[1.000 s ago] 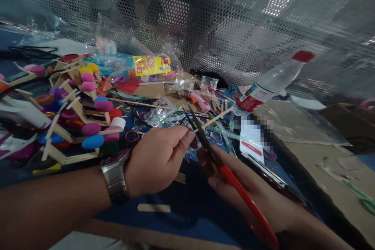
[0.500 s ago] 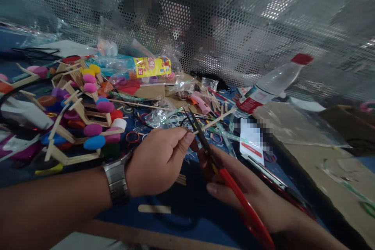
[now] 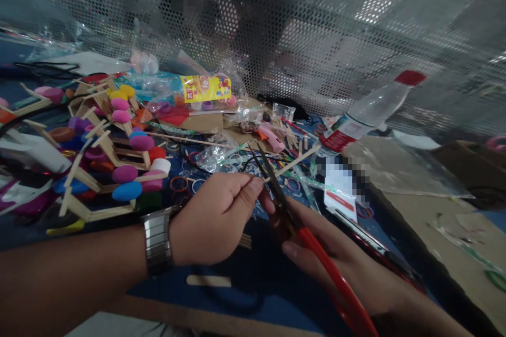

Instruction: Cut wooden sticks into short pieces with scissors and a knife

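Observation:
My left hand (image 3: pixel 215 218), with a metal watch (image 3: pixel 158 242) on its wrist, pinches one end of a thin wooden stick (image 3: pixel 297 161). My right hand (image 3: pixel 316 242) is closed around red-handled scissors (image 3: pixel 322 260), whose dark blades point up and away from me. The blades cross the stick just beyond my left fingertips, and the stick's far end reaches up to the right. Below my hands a short piece of craft stick (image 3: pixel 208 280) lies on the blue surface. Several thin sticks (image 3: pixel 245 241) lie partly hidden behind my left hand.
Craft-stick frames with coloured oval pieces (image 3: pixel 127 191) crowd the left. A pink glue gun (image 3: pixel 271 137) lies behind my hands among rubber bands and plastic wrap. To the right are a tilted bottle (image 3: pixel 361 116), a phone (image 3: pixel 339 189) and a utility knife (image 3: pixel 375 245). Perforated mesh stands behind.
The scissors and my right hand have shifted slightly down and right. The blades still cross the stick, and my left hand keeps its pinch almost unmoved.

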